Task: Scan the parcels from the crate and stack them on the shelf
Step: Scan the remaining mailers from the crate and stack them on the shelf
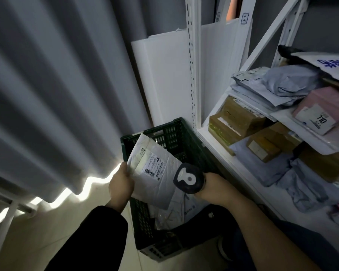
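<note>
My left hand (120, 184) grips the left edge of a grey mailer parcel (155, 173), label side up, above the dark green crate (170, 132) on the floor. My right hand (213, 189) holds a dark handheld scanner (188, 178), its head just right of the parcel's label and pointing towards it. More grey mailers (174, 210) lie inside the crate below the held parcel. The white shelf (221, 151) stands right of the crate, its levels loaded with brown boxes (235, 122), grey bags (288, 79) and a pink parcel (321, 108).
A grey curtain (57, 94) hangs along the left, with light showing under its hem. White boards (164, 79) lean against the wall behind the crate. A white metal frame (6, 218) stands at lower left. The floor is pale tile.
</note>
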